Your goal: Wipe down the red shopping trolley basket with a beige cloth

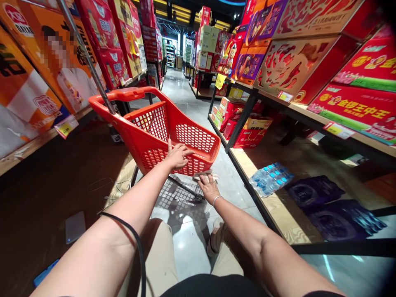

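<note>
A red plastic shopping cart (130, 134) with perforated basket walls stands tilted across the aisle in front of me. My left hand (178, 156) rests on its near side, fingers spread over the upper edge of the basket. Lower and to the right, my right hand (210, 187) presses a light, crumpled cloth (201, 175) against the basket's bottom corner. A metal bracelet circles that wrist. Beneath the basket, part of the dark frame and a wheel (198, 197) show. My palms and the undersides of my fingers are hidden.
Shelves of boxed goods line both sides; red boxes (355, 107) fill the right one. On the low right board lie a pack of water bottles (272, 179) and dark purple packs (334, 218). A thin pole (86, 53) rises by the cart handle. The tiled aisle (175, 82) runs ahead.
</note>
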Demonstrator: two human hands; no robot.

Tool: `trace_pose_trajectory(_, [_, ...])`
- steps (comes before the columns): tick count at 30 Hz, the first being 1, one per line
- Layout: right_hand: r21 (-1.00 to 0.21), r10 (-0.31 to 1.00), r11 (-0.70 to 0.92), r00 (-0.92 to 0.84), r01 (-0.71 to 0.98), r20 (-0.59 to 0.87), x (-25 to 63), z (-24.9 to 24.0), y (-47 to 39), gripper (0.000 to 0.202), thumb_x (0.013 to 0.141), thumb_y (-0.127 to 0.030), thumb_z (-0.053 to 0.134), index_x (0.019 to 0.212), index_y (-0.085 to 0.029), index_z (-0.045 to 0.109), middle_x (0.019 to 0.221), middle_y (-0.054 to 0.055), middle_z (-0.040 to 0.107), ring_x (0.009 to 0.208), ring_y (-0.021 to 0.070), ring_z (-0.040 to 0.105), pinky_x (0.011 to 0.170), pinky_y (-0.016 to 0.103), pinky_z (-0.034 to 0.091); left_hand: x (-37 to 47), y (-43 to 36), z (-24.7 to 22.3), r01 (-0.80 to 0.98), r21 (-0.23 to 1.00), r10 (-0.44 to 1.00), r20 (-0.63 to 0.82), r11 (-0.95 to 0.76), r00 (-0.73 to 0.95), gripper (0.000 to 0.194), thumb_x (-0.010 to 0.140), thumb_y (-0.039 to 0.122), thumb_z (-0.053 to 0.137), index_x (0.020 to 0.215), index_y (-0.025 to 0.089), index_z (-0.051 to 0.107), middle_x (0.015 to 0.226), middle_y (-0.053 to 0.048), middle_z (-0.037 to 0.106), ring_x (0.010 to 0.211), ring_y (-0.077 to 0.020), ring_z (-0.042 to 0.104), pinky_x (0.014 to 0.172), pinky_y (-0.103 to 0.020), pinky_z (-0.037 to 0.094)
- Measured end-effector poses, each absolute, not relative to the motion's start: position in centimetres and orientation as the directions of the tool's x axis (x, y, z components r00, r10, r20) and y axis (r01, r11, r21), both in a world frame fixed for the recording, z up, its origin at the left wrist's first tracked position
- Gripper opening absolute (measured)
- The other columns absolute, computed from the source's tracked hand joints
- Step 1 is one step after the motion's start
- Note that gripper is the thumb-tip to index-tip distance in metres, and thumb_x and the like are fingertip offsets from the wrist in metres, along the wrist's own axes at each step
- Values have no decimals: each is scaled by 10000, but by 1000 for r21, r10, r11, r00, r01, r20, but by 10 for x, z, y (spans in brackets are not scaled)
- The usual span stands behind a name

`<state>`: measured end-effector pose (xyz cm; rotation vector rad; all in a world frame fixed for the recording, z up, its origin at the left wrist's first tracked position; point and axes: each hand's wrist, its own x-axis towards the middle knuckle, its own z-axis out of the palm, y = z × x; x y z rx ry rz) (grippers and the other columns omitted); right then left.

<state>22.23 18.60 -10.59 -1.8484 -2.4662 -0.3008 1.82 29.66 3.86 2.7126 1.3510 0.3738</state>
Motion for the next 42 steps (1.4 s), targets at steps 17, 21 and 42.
trace_pose_trajectory(17, [-279, 912, 298, -186, 913, 365, 239, -100, 175, 459, 877, -49, 494, 1209, -272, 719, 1234, 77, 617, 1146, 283, 489, 1055, 475, 432, 46, 270, 30, 731, 177, 750, 217, -659, 625, 597, 824, 196, 548, 1394, 371, 562, 1305, -62, 548, 1372, -299, 404, 1220, -692, -57])
trace_pose_trajectory(21, [-298, 791, 381, -141, 876, 595, 255, -51, 167, 477, 866, -62, 484, 1230, -268, 714, 1287, 86, 582, 1196, 285, 480, 1075, 491, 413, 44, 271, 23, 747, 169, 759, 265, -643, 594, 508, 832, 237, 542, 1325, 344, 608, 1212, -68, 575, 1322, -313, 427, 1215, -701, -27])
trace_pose_trajectory(42, [-418, 903, 247, -51, 874, 427, 293, -14, 276, 362, 962, -150, 472, 1214, -285, 695, 1295, 65, 616, 1215, 211, 483, 1053, 408, 297, 35, 271, 20, 731, 219, 757, 303, -647, 579, 380, 855, 482, 606, 1206, 347, 658, 1151, -36, 629, 1217, -303, 483, 1195, -652, 71])
